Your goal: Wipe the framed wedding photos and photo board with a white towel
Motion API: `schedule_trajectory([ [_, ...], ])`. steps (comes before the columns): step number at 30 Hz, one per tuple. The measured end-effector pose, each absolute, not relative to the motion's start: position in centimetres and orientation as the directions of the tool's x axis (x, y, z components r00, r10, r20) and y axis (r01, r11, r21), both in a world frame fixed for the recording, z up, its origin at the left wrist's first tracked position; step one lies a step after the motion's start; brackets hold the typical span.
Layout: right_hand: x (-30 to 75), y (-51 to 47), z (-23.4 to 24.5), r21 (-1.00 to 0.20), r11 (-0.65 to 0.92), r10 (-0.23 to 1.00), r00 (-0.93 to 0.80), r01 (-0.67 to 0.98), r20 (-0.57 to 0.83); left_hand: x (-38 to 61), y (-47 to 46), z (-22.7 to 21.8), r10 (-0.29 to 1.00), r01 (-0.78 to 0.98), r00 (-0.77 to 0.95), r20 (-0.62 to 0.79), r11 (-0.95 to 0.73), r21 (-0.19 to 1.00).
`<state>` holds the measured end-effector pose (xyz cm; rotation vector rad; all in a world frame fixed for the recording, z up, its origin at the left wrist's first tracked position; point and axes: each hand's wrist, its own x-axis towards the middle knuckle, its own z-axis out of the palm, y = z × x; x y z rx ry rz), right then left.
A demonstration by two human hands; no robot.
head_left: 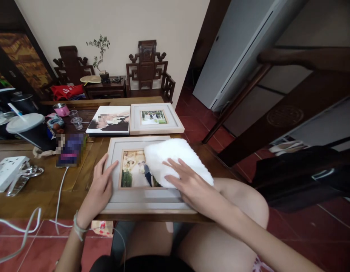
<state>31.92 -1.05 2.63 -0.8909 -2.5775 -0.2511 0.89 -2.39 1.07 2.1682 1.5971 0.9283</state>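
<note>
A grey-white picture frame [141, 198] with a photo lies flat at the near edge of the wooden table [50, 192]. My left hand [99, 189] rests open on the frame's left side, fingers stretched along its border. My right hand [186, 181] lies flat, fingers spread, pressing a fluffy white cloth [175, 156] onto the frame's glass on the right. The cloth covers part of the photo.
Beyond lie a second framed photo [154, 118] and a frameless print [109, 120]. To the left are a phone [70, 150] on a white cable, a power strip [7, 172], a lidded cup [30, 130] and small plastic cups [75, 120]. Carved wooden chairs stand at the wall.
</note>
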Motion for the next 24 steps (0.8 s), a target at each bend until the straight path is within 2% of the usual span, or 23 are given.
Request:
schedule_trajectory([
  [4,32.0,-4.7,4.3,-0.104,0.789,0.599,-0.721,0.606,0.347,1.1,-2.1,1.2,0.891,0.693,0.3,0.341,-0.449,0.564],
  [6,32.5,-5.2,5.2,-0.189,0.758,0.65,-0.697,0.624,0.302,1.1,-1.4,1.3,0.881,0.688,0.341,0.329,-0.472,0.551],
  [8,32.8,-4.0,6.1,-0.224,0.701,0.71,-0.634,0.677,0.308,1.3,-0.6,1.3,0.871,0.705,0.372,0.32,-0.489,0.514],
  [11,32.0,0.2,7.4,-0.144,0.599,0.751,-0.49,0.788,0.441,2.0,0.3,1.1,0.876,0.754,0.343,0.338,-0.472,0.457],
  [13,30.3,3.5,7.9,-0.038,0.605,0.674,-0.486,0.795,0.556,2.7,0.7,0.9,0.877,0.779,0.316,0.361,-0.457,0.429],
  [14,29.0,5.0,7.9,0.01,0.626,0.648,-0.527,0.78,0.55,3.0,0.8,0.7,0.874,0.785,0.307,0.377,-0.456,0.418],
  [17,25.0,8.4,7.3,0.118,0.755,0.565,-0.732,0.645,0.381,3.6,1.1,0.2,0.855,0.787,0.295,0.426,-0.471,0.399],
  [19,22.8,9.5,6.3,0.142,0.805,0.534,-0.808,0.576,0.248,3.6,1.3,-0.2,0.849,0.784,0.296,0.438,-0.478,0.397],
  [21,21.8,9.9,5.3,0.14,0.807,0.551,-0.816,0.574,0.174,3.4,1.5,-0.6,0.849,0.782,0.3,0.435,-0.48,0.398],
  [24,22.8,9.6,4.4,0.121,0.763,0.616,-0.771,0.635,0.16,2.9,1.6,-1.0,0.846,0.781,0.314,0.432,-0.489,0.389],
])
